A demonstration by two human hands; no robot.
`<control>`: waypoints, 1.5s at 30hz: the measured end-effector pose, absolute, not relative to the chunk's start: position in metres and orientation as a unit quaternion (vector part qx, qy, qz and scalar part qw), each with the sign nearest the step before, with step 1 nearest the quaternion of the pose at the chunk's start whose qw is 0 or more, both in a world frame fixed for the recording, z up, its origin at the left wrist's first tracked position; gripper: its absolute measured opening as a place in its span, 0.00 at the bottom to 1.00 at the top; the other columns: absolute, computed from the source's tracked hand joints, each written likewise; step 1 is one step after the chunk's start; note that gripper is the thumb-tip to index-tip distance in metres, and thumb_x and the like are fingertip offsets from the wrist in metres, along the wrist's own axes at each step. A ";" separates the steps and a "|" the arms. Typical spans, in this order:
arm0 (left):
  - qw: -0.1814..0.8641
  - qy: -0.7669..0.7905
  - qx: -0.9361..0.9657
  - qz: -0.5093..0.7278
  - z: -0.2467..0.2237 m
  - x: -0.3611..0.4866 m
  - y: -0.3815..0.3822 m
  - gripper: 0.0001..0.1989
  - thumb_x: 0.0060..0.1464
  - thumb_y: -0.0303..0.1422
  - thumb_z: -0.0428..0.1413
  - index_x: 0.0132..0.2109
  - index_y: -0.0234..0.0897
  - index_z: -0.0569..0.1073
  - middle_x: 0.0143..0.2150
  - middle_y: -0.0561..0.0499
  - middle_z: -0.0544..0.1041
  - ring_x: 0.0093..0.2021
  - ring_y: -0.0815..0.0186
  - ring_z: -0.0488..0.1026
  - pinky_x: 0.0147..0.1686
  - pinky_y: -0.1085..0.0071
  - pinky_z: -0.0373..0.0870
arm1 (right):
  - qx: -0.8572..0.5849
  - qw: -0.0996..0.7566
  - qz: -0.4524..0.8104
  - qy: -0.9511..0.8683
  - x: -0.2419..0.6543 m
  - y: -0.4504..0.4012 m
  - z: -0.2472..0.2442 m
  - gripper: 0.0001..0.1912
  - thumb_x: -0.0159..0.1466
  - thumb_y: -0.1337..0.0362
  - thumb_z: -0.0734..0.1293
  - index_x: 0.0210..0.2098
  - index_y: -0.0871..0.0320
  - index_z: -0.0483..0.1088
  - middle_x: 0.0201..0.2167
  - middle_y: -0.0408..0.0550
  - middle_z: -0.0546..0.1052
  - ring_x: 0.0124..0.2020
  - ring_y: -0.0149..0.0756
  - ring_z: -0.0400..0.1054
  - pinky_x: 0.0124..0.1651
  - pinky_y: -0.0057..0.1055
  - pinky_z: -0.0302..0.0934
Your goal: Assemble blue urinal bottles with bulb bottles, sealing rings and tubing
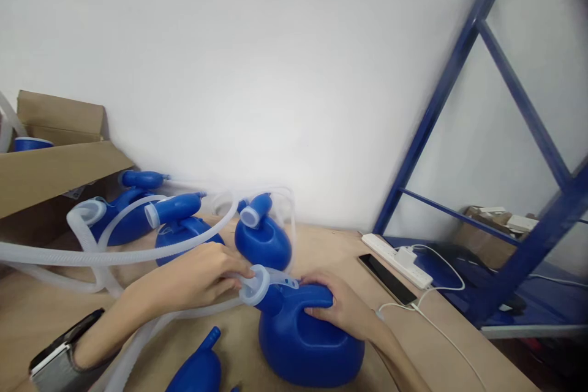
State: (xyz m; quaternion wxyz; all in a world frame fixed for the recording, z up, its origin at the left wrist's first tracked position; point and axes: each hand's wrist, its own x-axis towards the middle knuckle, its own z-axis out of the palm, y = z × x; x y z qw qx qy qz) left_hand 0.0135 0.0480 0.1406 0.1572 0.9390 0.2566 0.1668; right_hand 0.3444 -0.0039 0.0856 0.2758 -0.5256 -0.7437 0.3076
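Note:
A blue plastic urinal bottle (312, 349) stands in front of me on the table, its neck pointing up and to the left. My right hand (337, 303) is wrapped round its handle. A translucent white cap (255, 285) with a strap sits at the neck. My left hand (206, 275) has its thumb and fingers pinched at this cap, the fingertips at its opening. From the left, a translucent corrugated hose (215, 308) runs under my left hand towards the cap; its end is partly hidden. A loose blue funnel-shaped piece (197, 370) lies at the front, cut off by the frame.
Behind stand more blue bottles (263, 245) with blue attachments and long white hoses (138, 256). An open cardboard box (59, 171) is at the left. On the right lie a phone (387, 278), a power strip (397, 260) and cables, beside a blue metal frame (432, 104).

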 end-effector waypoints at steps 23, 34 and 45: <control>0.230 0.295 0.915 0.154 0.111 0.017 0.054 0.41 0.55 0.39 0.70 0.70 0.63 0.62 0.71 0.54 0.70 0.72 0.53 0.68 0.72 0.51 0.68 | -0.526 0.284 0.299 -0.744 0.345 -0.006 0.086 0.24 0.58 0.52 0.76 0.50 0.57 0.77 0.52 0.54 0.80 0.54 0.52 0.73 0.61 0.48 0.63; 0.150 0.124 0.956 0.220 0.094 0.016 0.057 0.38 0.64 0.36 0.62 0.74 0.64 0.55 0.69 0.58 0.71 0.70 0.65 0.69 0.70 0.68 0.72 | -0.504 0.291 0.297 -0.757 0.347 -0.006 0.086 0.22 0.55 0.57 0.78 0.48 0.55 0.79 0.48 0.50 0.81 0.50 0.50 0.75 0.57 0.44 0.65; 0.040 0.019 0.988 0.150 0.090 0.041 0.079 0.38 0.65 0.51 0.55 0.75 0.41 0.58 0.66 0.36 0.74 0.68 0.54 0.72 0.68 0.60 0.73 | -0.500 0.286 0.302 -0.760 0.345 -0.006 0.089 0.21 0.54 0.59 0.77 0.48 0.54 0.78 0.49 0.50 0.81 0.51 0.49 0.74 0.58 0.45 0.65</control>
